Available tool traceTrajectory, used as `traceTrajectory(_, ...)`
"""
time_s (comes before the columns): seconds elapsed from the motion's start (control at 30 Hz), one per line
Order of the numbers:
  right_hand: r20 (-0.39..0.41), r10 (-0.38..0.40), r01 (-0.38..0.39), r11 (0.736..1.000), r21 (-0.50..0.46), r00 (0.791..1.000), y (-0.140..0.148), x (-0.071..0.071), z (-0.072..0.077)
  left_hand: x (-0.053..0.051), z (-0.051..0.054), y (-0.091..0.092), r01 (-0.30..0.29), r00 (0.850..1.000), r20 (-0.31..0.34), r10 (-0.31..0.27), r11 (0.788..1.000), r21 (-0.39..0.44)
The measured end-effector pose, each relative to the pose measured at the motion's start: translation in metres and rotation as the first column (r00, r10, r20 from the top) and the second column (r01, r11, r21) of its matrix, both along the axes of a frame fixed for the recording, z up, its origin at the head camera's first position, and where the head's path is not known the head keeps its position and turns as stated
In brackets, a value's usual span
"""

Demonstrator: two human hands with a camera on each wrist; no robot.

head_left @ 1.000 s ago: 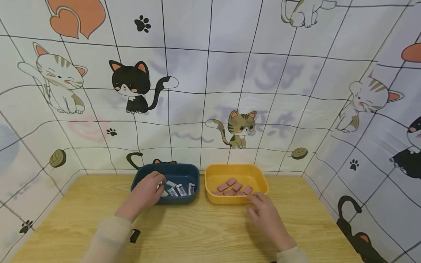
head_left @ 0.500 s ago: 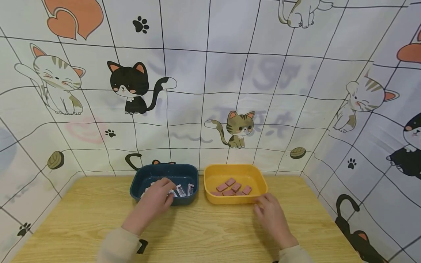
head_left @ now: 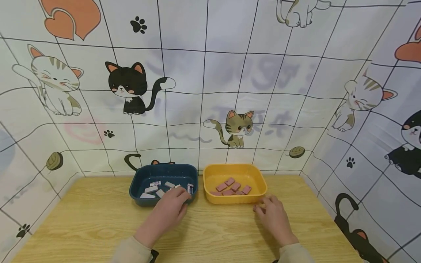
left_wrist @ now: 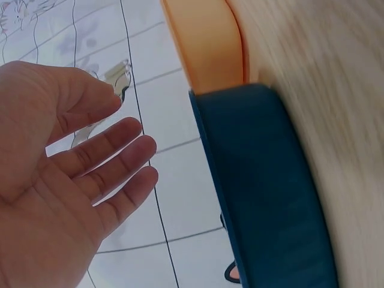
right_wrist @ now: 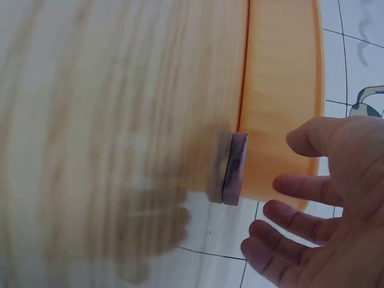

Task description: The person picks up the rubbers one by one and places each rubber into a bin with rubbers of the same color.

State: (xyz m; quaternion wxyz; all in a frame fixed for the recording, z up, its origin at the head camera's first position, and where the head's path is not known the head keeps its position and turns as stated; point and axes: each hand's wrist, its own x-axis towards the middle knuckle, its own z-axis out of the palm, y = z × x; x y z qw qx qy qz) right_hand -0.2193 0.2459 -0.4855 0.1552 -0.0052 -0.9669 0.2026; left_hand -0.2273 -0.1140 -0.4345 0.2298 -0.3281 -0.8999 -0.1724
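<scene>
My left hand (head_left: 169, 208) hovers over the front rim of the dark blue basket (head_left: 138, 186). In the left wrist view its fingers (left_wrist: 129, 162) are loosely bent, with nothing between them. Small white blocks (head_left: 151, 189), some with dark print, lie in the blue basket; the hand hides part of them. My right hand (head_left: 274, 219) is by the front right corner of the yellow basket (head_left: 210, 170). A small pink block (right_wrist: 235, 168) stands on the table close to that basket, apart from the right hand's relaxed fingers. Several pink blocks (head_left: 235, 186) lie inside the yellow basket.
Both baskets stand side by side at the back of the wooden table (head_left: 210, 237), close to the wall cloth (head_left: 187, 109) printed with cats. The cloth also rises along the left and right sides.
My left hand has moved right across the blue basket, uncovering white blocks at its left. The right hand has shifted slightly right and down from the yellow basket's rim.
</scene>
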Motion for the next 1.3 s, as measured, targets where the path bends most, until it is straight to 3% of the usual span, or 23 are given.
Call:
traceTrajectory(0.17, 0.035, 0.008, -0.010, 0.999, 0.037, 0.999, 0.004, -0.004, -0.003, 0.006, -0.005, 0.008, 0.029, 0.999, -0.030, -0.029, 1.000, -0.003)
traceTrajectory(0.4, 0.069, 0.032, -0.037, 0.997, 0.074, 0.997, 0.004, -0.011, -0.003, 0.015, -0.008, 0.019, 0.012, 0.999, 0.044, -0.008, 0.996, -0.088)
traceTrajectory(0.67, 0.115, 0.066, -0.082, 0.986, 0.142, 0.991, 0.001, -0.014, -0.001, 0.019, -0.015, 0.031, 0.035, 0.999, 0.033, -0.031, 0.987, -0.157)
traceTrajectory(1.0, 0.135, 0.115, -0.140, 0.972, 0.189, 0.984, 0.005, -0.015, 0.000, 0.020, -0.022, 0.043, 0.044, 0.979, 0.203, -0.003, 0.980, -0.195)
traceTrajectory(1.3, 0.122, 0.150, -0.172, 0.964, 0.203, 0.981, 0.011, -0.016, -0.004, 0.021, -0.026, 0.053, 0.068, 0.988, 0.153, -0.035, 0.974, -0.217)
